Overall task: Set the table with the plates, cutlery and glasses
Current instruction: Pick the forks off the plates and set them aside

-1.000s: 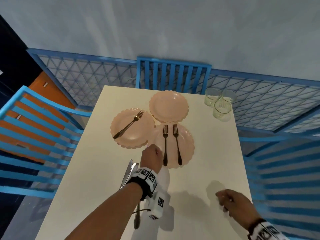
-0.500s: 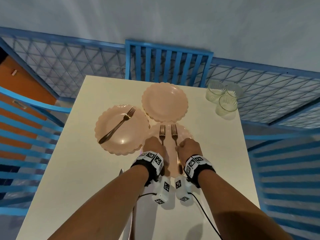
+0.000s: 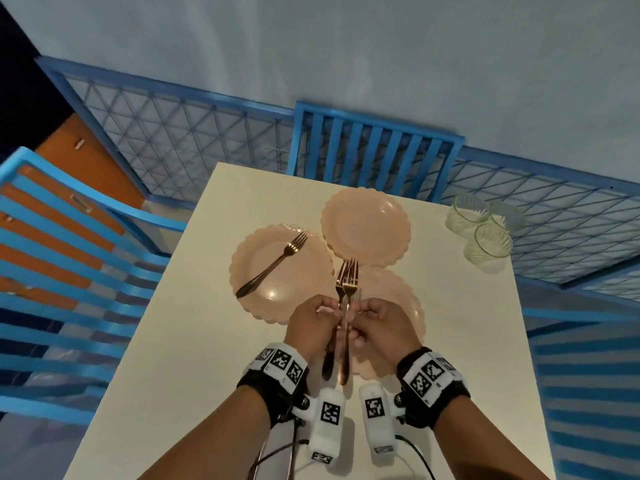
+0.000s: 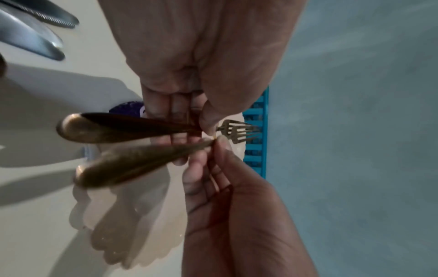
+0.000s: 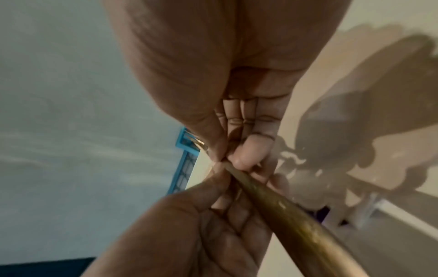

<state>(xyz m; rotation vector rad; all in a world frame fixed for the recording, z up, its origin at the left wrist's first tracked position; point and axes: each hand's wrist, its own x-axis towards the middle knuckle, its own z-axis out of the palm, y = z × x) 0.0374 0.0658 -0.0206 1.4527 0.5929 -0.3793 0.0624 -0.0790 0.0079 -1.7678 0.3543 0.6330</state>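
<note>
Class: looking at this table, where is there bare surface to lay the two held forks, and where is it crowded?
Bare table runs left of the near plate; more lies right of it, below the glasses. The three plates crowd the middle.

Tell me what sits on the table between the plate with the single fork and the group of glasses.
In the head view, the far plate, with nothing on it, lies between the fork plate and the glasses; bare table fills the rest.

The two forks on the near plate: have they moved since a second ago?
Yes. The two forks are lifted off the near plate, one pinched by each hand, heads now crossing.
</note>
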